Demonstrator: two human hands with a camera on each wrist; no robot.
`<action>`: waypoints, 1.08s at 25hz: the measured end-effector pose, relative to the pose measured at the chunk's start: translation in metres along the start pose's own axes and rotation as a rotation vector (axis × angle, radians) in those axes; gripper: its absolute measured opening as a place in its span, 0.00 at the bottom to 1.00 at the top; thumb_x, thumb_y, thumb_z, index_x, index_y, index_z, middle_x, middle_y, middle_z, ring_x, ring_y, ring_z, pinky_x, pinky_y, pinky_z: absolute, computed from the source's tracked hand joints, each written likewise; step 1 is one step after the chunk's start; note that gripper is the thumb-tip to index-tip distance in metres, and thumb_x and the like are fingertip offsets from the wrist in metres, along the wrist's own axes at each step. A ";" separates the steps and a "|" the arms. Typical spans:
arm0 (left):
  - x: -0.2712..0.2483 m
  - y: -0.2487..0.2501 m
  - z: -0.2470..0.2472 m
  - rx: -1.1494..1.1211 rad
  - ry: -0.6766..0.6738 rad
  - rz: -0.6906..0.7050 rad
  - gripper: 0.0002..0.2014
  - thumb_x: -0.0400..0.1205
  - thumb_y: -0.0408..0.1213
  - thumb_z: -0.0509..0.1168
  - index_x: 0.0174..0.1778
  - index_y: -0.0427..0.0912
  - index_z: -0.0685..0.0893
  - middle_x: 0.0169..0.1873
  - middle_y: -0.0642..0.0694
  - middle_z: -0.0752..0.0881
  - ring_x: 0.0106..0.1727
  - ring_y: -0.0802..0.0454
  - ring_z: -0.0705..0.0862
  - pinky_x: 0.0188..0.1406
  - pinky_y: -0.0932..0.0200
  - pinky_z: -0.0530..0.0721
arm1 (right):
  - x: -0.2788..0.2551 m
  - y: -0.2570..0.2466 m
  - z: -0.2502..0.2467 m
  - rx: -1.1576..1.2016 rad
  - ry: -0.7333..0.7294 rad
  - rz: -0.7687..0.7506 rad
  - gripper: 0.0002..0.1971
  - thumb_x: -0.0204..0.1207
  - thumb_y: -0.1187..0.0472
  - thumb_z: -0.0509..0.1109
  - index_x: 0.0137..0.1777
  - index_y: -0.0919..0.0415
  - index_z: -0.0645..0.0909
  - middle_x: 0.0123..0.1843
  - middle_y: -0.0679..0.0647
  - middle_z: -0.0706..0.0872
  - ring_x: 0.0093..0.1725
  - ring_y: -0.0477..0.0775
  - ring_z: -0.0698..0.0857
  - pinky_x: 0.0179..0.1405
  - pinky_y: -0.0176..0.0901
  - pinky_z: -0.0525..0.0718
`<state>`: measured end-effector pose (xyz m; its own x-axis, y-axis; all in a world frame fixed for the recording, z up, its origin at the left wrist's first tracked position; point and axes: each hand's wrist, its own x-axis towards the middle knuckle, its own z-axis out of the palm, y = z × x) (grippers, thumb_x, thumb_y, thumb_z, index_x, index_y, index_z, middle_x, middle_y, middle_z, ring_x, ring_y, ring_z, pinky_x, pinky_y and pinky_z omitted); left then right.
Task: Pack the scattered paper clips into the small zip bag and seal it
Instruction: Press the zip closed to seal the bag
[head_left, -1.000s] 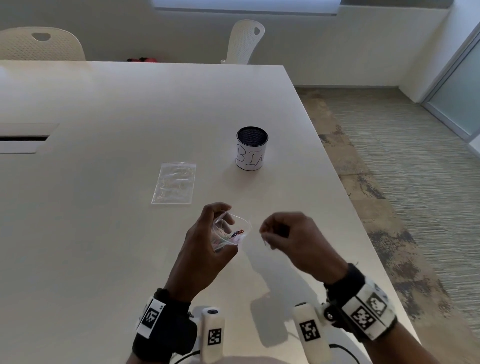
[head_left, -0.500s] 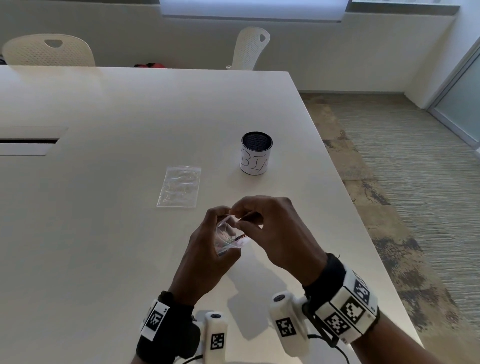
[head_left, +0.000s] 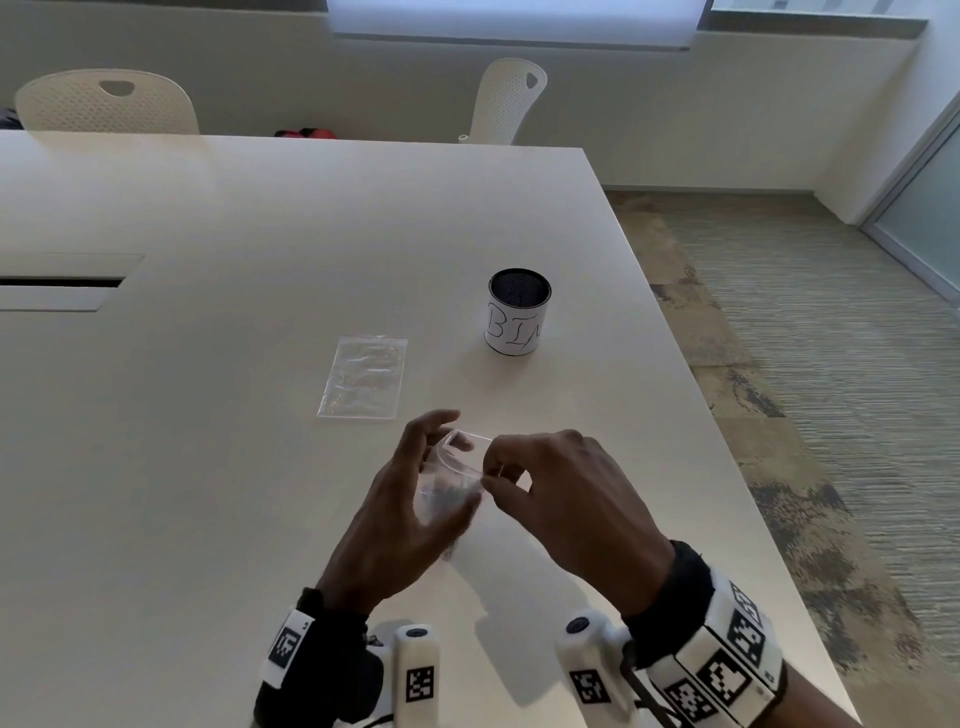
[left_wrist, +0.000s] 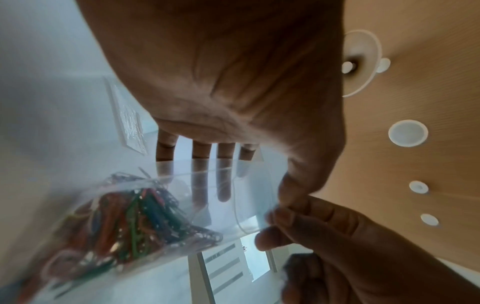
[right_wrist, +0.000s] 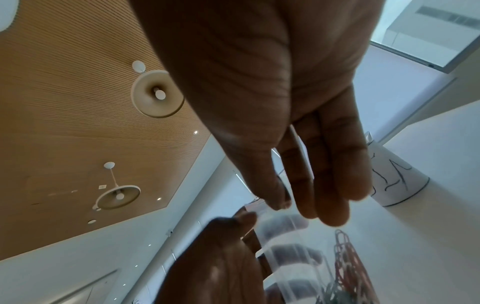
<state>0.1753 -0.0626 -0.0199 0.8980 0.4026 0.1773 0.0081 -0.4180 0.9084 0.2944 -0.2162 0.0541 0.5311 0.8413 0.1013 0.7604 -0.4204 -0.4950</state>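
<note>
The cup (head_left: 518, 312) on the worktop (head_left: 208, 467) bears handwritten black letters on its white wrap, reading "BI" and then a stroke cut off at the cup's curve. The wrist bands (head_left: 727, 670) carry black-and-white square code markers, with no readable words.

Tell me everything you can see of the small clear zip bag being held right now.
The small clear plastic zip bag is soft, thin and see-through, held above the white table. A heap of coloured paper clips, red, green, blue and dark, sits in its lower part. Its zip mouth looks still open and bowed in the head view. The left hand cradles it, fingers behind and thumb at the rim; the right hand pinches the rim's corner.
</note>
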 end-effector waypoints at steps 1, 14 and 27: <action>0.000 0.000 -0.002 -0.037 0.027 -0.012 0.28 0.85 0.51 0.66 0.82 0.59 0.69 0.65 0.60 0.87 0.66 0.56 0.87 0.60 0.68 0.85 | 0.001 0.002 -0.001 0.009 0.016 -0.019 0.04 0.82 0.54 0.72 0.46 0.49 0.87 0.40 0.46 0.92 0.37 0.50 0.89 0.42 0.48 0.87; 0.011 -0.004 -0.005 -0.174 0.264 -0.017 0.13 0.84 0.28 0.74 0.62 0.45 0.91 0.52 0.48 0.95 0.54 0.52 0.93 0.61 0.62 0.89 | 0.013 0.033 -0.011 0.235 0.076 -0.126 0.03 0.81 0.68 0.74 0.49 0.59 0.87 0.43 0.48 0.90 0.41 0.46 0.89 0.46 0.47 0.88; 0.015 0.036 -0.010 0.196 0.347 0.196 0.10 0.85 0.33 0.74 0.61 0.44 0.90 0.48 0.55 0.92 0.53 0.59 0.92 0.56 0.69 0.86 | -0.001 0.040 -0.051 0.135 0.165 -0.148 0.07 0.83 0.65 0.74 0.58 0.56 0.84 0.43 0.44 0.89 0.41 0.46 0.88 0.46 0.36 0.86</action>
<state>0.1842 -0.0632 0.0191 0.6902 0.5361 0.4860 -0.0344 -0.6465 0.7621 0.3430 -0.2516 0.0784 0.4796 0.8190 0.3149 0.7835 -0.2382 -0.5739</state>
